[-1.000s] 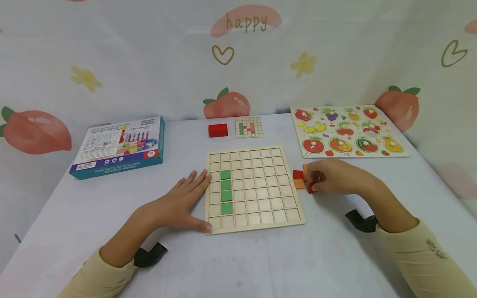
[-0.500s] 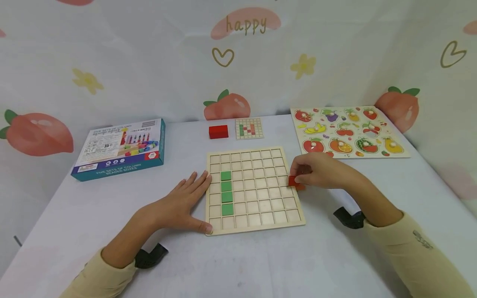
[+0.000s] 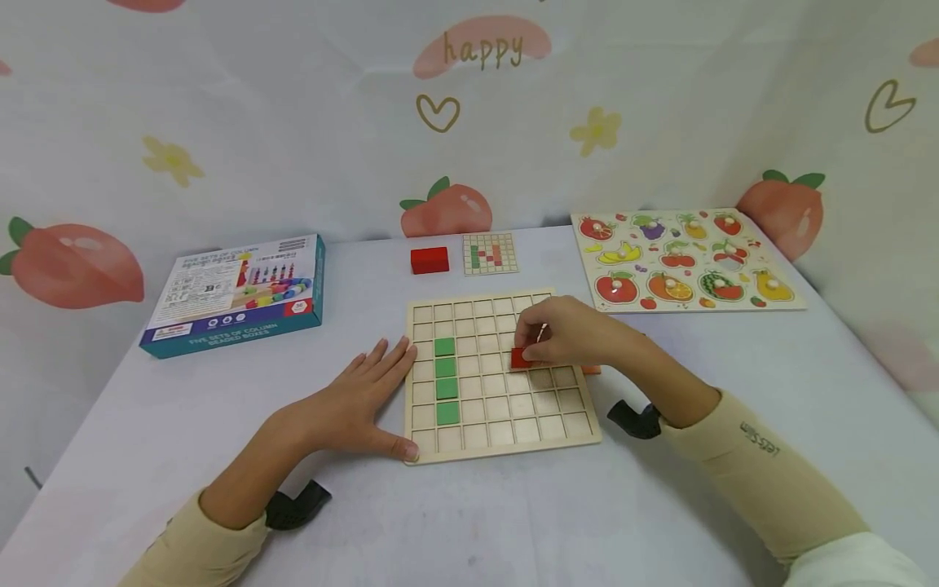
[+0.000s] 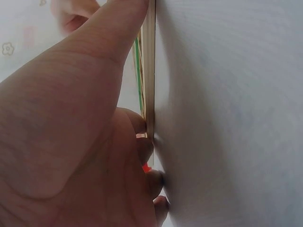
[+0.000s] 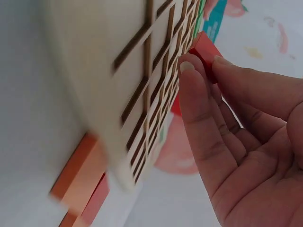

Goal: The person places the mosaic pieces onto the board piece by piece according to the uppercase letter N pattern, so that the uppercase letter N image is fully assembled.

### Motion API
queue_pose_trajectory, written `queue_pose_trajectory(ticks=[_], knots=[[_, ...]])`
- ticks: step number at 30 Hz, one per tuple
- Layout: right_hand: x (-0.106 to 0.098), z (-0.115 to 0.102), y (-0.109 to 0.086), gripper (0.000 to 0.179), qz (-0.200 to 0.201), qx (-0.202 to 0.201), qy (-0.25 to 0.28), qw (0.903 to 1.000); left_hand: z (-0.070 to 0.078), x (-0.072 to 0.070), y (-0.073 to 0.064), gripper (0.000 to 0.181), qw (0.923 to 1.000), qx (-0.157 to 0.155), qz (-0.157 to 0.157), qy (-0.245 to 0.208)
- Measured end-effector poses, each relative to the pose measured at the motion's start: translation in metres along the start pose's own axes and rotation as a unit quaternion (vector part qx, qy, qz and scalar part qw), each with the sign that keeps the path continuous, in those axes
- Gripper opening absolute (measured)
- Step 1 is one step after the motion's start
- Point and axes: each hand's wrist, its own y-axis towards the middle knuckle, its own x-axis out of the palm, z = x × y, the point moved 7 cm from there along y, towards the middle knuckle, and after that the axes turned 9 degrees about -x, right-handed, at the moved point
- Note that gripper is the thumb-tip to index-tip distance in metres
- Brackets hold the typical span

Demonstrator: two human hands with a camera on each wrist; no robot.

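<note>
A wooden grid board (image 3: 496, 408) lies in the middle of the table. Several green square tiles (image 3: 446, 388) fill cells down its second column. Fingers spread, my left hand (image 3: 352, 408) rests along the board's left edge, thumb at the near corner; the left wrist view shows its fingertips at the board's side. Over the right half of the grid, my right hand (image 3: 565, 330) pinches a red tile (image 5: 206, 54) between thumb and fingers. An orange tile (image 3: 592, 369) peeks out beside the board's right edge, with more orange and red pieces (image 5: 97, 198) in the right wrist view.
Behind the board are a red block (image 3: 429, 260) and a small pattern card (image 3: 490, 253). A boxed bead set (image 3: 235, 293) lies at the back left, a fruit knob puzzle (image 3: 682, 265) at the back right. A printed cloth (image 3: 330, 122) hangs behind the table.
My right hand has picked up a red tile from the pieces right of the board and carried it left over the grid. The left hand has stayed at the board's edge.
</note>
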Motion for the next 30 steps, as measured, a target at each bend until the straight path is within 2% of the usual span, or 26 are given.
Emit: queue_pose_trajectory(ticks=[14,17,30], knots=[[0.020,-0.017,0.039,0.011,-0.038,0.007,-0.015,0.9992,0.000,0.000,-0.001,0.132,0.9999,-0.009,-0.006,0.002],[0.023,-0.019,0.046,0.011,-0.043,-0.002,-0.017,0.9989,0.000,0.000,-0.001,0.132,1.0000,-0.005,-0.005,-0.001],[0.036,-0.031,0.058,0.014,-0.048,-0.015,-0.073,0.9961,0.000,0.000,-0.001,0.131,1.0000,0.001,-0.002,-0.002]])
